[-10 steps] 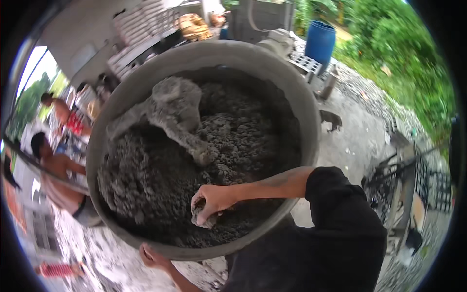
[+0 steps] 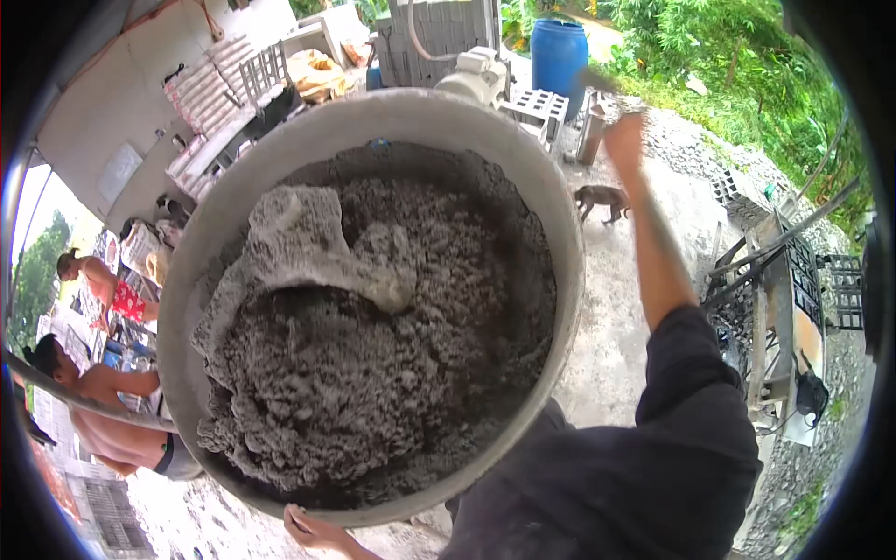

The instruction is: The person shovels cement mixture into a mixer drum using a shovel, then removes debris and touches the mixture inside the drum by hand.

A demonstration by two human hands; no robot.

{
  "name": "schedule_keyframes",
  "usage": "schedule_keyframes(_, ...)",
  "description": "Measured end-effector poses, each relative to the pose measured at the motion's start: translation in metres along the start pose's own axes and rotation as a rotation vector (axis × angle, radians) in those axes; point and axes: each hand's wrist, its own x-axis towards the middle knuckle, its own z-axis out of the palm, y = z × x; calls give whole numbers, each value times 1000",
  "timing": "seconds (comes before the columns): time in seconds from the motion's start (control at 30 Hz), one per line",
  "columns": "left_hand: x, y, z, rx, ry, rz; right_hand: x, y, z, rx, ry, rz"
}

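Note:
A large round mixer drum (image 2: 551, 233) sits in front of me, holding grey, crumbly, damp concrete mix (image 2: 364, 373). Its mixing arm (image 2: 299, 243), crusted with the same material, reaches from the left wall to the middle. My left hand (image 2: 313, 530) grips the near rim, thumb on top and the other fingers mostly hidden. Outside the drum, to its right, my right hand (image 2: 625, 145) is raised at the end of an outstretched arm. Motion smears its fingers. Just above it a dark blurred streak (image 2: 599, 80) shows; what it is I cannot make out.
Beyond the drum stand a motor (image 2: 476, 77), a blue barrel (image 2: 558, 58) and a hollow block (image 2: 539, 107). A dog (image 2: 602, 199) walks on the right. Metal frames (image 2: 779, 308) lie farther right. Two people (image 2: 121, 411) work at the left, one close to the drum.
My right hand has left the mix inside the drum and swung up and out over the right side. My left hand stays at the near rim. The mixing arm has shifted slightly.

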Motion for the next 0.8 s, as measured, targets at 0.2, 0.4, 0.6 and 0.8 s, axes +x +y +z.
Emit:
schedule_keyframes(0.2,5,17,18,-180,-87,-55,2,101,13,109,70,-197)
schedule_keyframes(0.4,9,-7,9,-67,-26,25,-80,69,101,51,-248,-110)
schedule_keyframes(0.6,-16,18,0,1,28,-39,-84,-14,104,161,-267,-237)
schedule_keyframes(0.8,-18,23,5,-22,1,1,-115,-65,112,398,-490,-378)
